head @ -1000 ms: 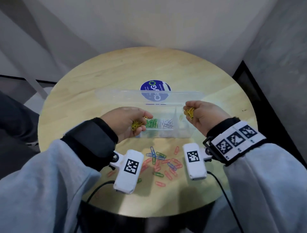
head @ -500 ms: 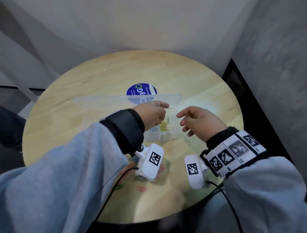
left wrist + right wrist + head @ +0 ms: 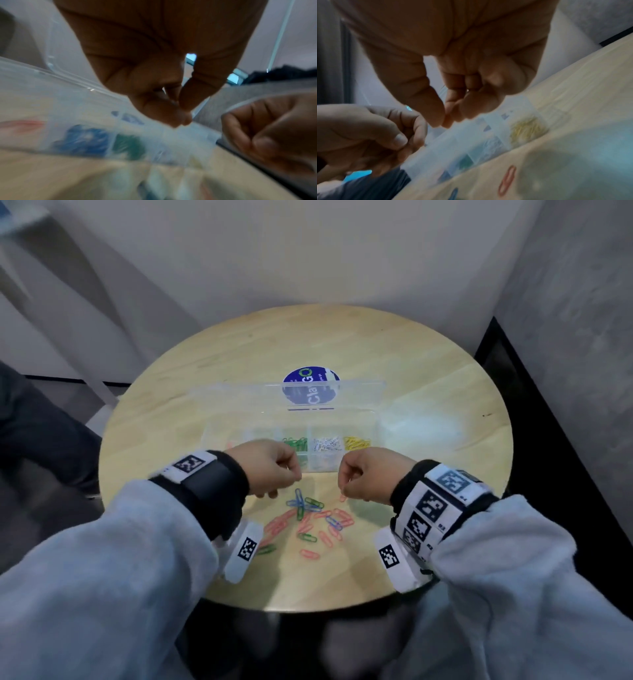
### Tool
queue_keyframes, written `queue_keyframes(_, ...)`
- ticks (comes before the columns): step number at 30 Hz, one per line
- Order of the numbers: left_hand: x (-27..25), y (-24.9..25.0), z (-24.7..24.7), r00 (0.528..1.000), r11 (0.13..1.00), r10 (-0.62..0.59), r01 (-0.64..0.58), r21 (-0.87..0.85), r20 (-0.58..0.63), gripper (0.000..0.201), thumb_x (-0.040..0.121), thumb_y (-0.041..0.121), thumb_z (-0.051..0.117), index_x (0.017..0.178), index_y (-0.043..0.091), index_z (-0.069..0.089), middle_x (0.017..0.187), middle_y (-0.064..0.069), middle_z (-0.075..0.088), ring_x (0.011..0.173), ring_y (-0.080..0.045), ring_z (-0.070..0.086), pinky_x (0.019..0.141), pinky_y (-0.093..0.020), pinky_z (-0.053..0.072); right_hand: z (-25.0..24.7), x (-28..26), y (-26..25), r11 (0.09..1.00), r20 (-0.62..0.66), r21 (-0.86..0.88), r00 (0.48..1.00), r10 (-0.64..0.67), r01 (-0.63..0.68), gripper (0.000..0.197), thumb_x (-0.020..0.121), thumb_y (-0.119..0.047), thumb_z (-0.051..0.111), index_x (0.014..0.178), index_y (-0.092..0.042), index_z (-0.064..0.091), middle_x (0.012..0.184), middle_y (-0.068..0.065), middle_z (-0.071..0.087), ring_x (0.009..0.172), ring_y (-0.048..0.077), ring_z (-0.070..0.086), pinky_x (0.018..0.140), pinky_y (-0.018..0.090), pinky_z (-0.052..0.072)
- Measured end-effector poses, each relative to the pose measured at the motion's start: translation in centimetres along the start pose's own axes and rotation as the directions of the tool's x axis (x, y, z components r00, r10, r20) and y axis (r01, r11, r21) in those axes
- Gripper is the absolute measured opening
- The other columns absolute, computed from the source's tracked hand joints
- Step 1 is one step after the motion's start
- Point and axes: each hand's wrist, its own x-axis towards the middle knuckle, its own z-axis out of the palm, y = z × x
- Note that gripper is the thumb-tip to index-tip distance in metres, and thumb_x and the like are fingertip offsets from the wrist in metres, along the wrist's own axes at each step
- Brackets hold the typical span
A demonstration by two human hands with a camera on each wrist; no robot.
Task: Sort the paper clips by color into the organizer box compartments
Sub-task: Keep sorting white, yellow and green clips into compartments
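The clear organizer box (image 3: 375, 436) stands mid-table with its lid open at the back. From the right, its compartments hold yellow clips (image 3: 357, 442), white clips (image 3: 327, 444) and green clips (image 3: 296, 443). The blurred left wrist view also shows blue clips (image 3: 82, 140) and pink clips (image 3: 22, 125) further left. Loose pink, blue and green clips (image 3: 308, 518) lie on the table in front of the box. My left hand (image 3: 291, 478) (image 3: 181, 121) and right hand (image 3: 344, 489) (image 3: 445, 121) hover over them, fingers curled with tips together. I see no clip in either.
The round wooden table (image 3: 445, 392) carries a blue round sticker (image 3: 310, 378) behind the box lid. One pink clip (image 3: 506, 180) lies just below my right hand. A wall stands behind the table, and a dark gap runs along the right.
Both hands held yellow clips over the box, then the left reached to the right-hand compartment. Both have since drawn back to the near side above the loose pile, with no yellow clips in them.
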Motion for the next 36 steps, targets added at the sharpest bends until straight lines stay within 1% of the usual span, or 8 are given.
queue_keyframes(2, 0.0, -0.8, 0.7, 0.999, 0.982, -0.038, 0.04, 0.187, -0.013, 0.016, 0.081, 0.011, 0.052, 0.076, 0.025, 0.057, 0.073, 0.005, 0.057, 0.074, -0.016, 0.057, 0.066, -0.023, 0.044, 0.8, 0.3, -0.5, 0.994, 0.04, -0.111, 0.999, 0.007, -0.002, 0.018, 0.086, -0.012, 0.049, 0.095, -0.012, 0.064, 0.086, -0.001, 0.062, 0.082, 0.017, 0.057, 0.07, 0.025, 0.045)
queue_keyframes(5, 0.5, -1.7, 1.5, 0.995, 0.924, -0.07, 0.089, 0.371, -0.065, 0.022, 0.082, 0.014, 0.053, 0.099, 0.028, 0.059, 0.101, 0.002, 0.061, 0.09, -0.018, 0.056, 0.079, -0.025, 0.044, 1.9, 0.9, -0.8, 0.968, 0.1, -0.25, 0.993, 0.056, -0.029, 0.025, 0.086, -0.01, 0.048, 0.103, -0.008, 0.066, 0.109, 0.008, 0.067, 0.095, 0.022, 0.06, 0.078, 0.029, 0.046)
queue_keyframes(11, 1.6, -2.2, 2.9, 1.0, 0.865, 0.017, -0.007, 0.501, -0.015, 0.048, 0.083, 0.014, 0.059, 0.127, 0.031, 0.049, 0.121, -0.001, 0.05, 0.112, -0.021, 0.053, 0.081, -0.028, 0.041, 3.3, 1.6, -1.3, 0.879, 0.206, -0.474, 0.963, 0.172, -0.056, 0.027, 0.088, -0.016, 0.05, 0.108, -0.008, 0.065, 0.098, 0.007, 0.063, 0.083, 0.023, 0.055, 0.074, 0.031, 0.047)
queue_keyframes(14, 2.1, -2.1, 3.3, 0.998, 0.861, 0.056, -0.053, 0.506, 0.009, 0.038, 0.083, 0.019, 0.062, 0.119, 0.031, 0.055, 0.12, -0.002, 0.051, 0.113, -0.022, 0.051, 0.085, -0.029, 0.041, 3.8, 2.1, -1.4, 0.866, 0.202, -0.494, 0.959, 0.2, -0.077, 0.028, 0.088, -0.026, 0.054, 0.108, -0.008, 0.065, 0.099, 0.007, 0.063, 0.086, 0.023, 0.057, 0.076, 0.031, 0.048)
queue_keyframes(18, 2.5, -1.9, 3.6, 0.997, 0.86, 0.076, -0.07, 0.505, 0.01, 0.027, 0.083, 0.018, 0.063, 0.109, 0.025, 0.06, 0.116, -0.001, 0.053, 0.108, -0.022, 0.053, 0.082, -0.029, 0.042, 4.2, 2.6, -1.7, 0.854, 0.219, -0.516, 0.952, 0.213, -0.072, 0.027, 0.087, -0.024, 0.056, 0.108, -0.01, 0.064, 0.098, 0.005, 0.062, 0.091, 0.023, 0.06, 0.078, 0.031, 0.048)
queue_keyframes(24, 3.0, -2.3, 3.3, 1.0, 0.896, -0.007, 0.016, 0.444, -0.021, 0.021, 0.08, 0.02, 0.066, 0.101, 0.02, 0.061, 0.103, -0.001, 0.062, 0.084, -0.018, 0.052, 0.074, -0.027, 0.043, 3.9, 2.2, -1.6, 0.857, 0.188, -0.51, 0.963, 0.192, -0.071, 0.024, 0.087, -0.018, 0.054, 0.107, -0.009, 0.065, 0.092, 0.006, 0.06, 0.083, 0.023, 0.056, 0.072, 0.029, 0.046)
queue_keyframes(28, 2.9, -2.1, 3.2, 0.998, 0.889, -0.042, 0.056, 0.454, -0.04, 0.014, 0.081, 0.022, 0.067, 0.092, 0.021, 0.058, 0.092, 0.003, 0.056, 0.083, -0.017, 0.051, 0.07, -0.025, 0.04, 4.0, 2.3, -1.2, 0.875, 0.176, -0.478, 0.968, 0.182, -0.077, 0.024, 0.087, -0.024, 0.056, 0.103, -0.009, 0.066, 0.105, 0.008, 0.067, 0.095, 0.024, 0.064, 0.079, 0.03, 0.05)
queue_keyframes(36, 2.9, -2.1, 3.2, 0.992, 0.902, -0.115, 0.085, 0.424, 0.046, 0.018, 0.08, 0.028, 0.069, 0.07, 0.023, 0.055, 0.084, 0.003, 0.059, 0.08, -0.016, 0.053, 0.064, -0.022, 0.039, 4.1, 2.2, -1.6, 0.876, 0.218, -0.475, 0.955, 0.201, -0.076, 0.011, 0.082, -0.015, 0.056, 0.089, -0.01, 0.064, 0.087, 0.005, 0.06, 0.084, 0.023, 0.06, 0.071, 0.03, 0.048)
